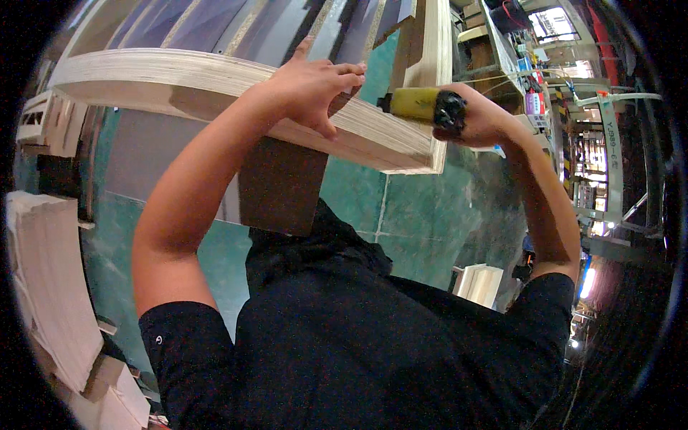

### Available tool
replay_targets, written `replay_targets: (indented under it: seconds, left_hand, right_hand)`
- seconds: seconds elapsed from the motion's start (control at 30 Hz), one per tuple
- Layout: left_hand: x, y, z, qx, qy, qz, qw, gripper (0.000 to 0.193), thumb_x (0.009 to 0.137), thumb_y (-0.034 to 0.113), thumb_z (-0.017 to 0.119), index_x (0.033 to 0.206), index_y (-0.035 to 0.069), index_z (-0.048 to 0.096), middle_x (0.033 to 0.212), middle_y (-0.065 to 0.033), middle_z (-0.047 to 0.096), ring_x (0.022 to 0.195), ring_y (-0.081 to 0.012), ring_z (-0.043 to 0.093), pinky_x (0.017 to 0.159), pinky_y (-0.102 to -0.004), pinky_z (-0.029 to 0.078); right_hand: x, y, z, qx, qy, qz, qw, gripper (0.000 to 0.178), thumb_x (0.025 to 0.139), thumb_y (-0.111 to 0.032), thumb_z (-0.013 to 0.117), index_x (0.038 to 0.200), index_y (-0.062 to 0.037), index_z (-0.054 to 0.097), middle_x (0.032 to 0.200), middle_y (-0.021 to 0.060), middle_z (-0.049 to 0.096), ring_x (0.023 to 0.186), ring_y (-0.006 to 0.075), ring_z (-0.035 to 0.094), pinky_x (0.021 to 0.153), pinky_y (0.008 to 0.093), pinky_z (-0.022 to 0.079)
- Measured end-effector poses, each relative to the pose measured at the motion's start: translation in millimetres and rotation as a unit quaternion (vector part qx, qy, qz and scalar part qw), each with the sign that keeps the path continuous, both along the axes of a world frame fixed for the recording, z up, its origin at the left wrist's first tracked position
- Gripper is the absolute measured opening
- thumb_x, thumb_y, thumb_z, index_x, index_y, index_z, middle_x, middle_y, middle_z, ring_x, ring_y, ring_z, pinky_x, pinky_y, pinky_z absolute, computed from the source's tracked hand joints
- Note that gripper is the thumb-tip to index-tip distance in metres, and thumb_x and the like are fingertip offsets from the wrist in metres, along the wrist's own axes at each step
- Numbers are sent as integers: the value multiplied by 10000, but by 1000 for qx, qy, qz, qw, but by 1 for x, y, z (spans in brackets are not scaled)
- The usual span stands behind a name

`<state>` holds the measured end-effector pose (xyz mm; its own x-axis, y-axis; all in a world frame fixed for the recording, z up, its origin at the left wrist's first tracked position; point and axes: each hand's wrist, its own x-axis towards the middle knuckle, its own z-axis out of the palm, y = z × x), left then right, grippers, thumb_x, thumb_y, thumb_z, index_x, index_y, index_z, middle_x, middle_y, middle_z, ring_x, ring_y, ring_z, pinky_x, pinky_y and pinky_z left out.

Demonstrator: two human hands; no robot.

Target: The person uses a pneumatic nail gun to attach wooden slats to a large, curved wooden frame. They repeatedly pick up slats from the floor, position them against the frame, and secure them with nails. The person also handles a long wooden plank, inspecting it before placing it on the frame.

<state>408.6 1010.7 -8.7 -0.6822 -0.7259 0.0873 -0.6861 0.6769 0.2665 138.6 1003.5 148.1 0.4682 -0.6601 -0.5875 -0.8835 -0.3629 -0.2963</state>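
Note:
A layered plywood frame (179,75) spans the upper part of the view, with light slats (244,29) running across its inside. My left hand (312,84) lies over the near rail, fingers spread and thumb hanging down its front side. It holds nothing that I can see. In my right hand (476,118) is a yellow staple gun (416,104) with a black end, held above the rail close to the frame's right corner. My right fingers wrap round it and are partly hidden behind its body. Whether its tip touches the wood I cannot tell.
Below the frame hangs a dark brown panel (279,186). Stacked pale boards (54,287) stand at the left, over a green floor (416,208). A small pile of pale pieces (478,285) lies at lower right. Shelves and cluttered benches line the right side.

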Motion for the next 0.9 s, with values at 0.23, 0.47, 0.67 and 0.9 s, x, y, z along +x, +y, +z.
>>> replay_targets:
  seconds: [0.23,0.47,0.67,0.9]
  left_hand:
    - [-5,1,-3,19,6,10,1000,1124,567,552,895,1535,214,433,1643,60,363,1374,-234,535,1187,-740,85]
    - [-5,3,3,34,-16,15,999,1089,602,545,897,1522,158,462,1631,42,388,1390,-218,520,1202,-723,93]
    - [-4,2,-1,18,4,10,1000,1106,593,559,899,1524,158,459,1628,42,394,1390,-218,521,1203,-721,88]
    - [-5,0,-4,15,-5,8,1000,1109,597,551,891,1539,170,445,1632,51,389,1374,-217,540,1199,-725,93]
  right_hand:
    - [19,-7,-33,111,-130,-93,981,353,828,-49,759,1169,-85,672,913,-4,692,724,94,596,575,269,481]
    - [18,-16,-46,85,-162,-91,979,434,842,-57,783,1252,-50,640,915,18,702,689,95,604,591,279,512]
    - [17,-23,-48,78,-139,-62,985,471,846,-111,811,1281,-64,638,935,10,708,701,104,608,599,277,516]
    - [17,-18,-42,83,-139,-61,985,490,859,-149,813,1302,-64,621,938,17,708,698,106,605,594,280,510]
